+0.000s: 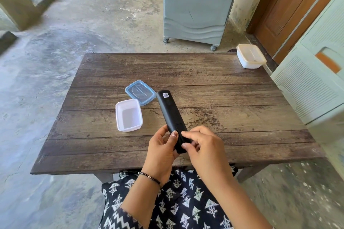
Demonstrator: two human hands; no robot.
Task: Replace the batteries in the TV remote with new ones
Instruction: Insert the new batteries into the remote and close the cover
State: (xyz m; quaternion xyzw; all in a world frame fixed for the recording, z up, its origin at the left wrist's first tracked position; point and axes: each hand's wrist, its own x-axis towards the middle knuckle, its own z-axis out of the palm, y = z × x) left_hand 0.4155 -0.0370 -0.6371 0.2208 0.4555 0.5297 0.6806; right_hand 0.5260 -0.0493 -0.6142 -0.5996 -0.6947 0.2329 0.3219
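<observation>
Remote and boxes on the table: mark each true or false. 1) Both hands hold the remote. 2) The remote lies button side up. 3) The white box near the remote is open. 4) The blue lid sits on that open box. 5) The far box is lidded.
1) True: the left hand and right hand grip the remote at its near end.
2) False: its plain back with a sticker faces up.
3) True: the open white box shows no contents.
4) False: the blue lid lies on the table behind it.
5) True: the far box is closed.
</observation>
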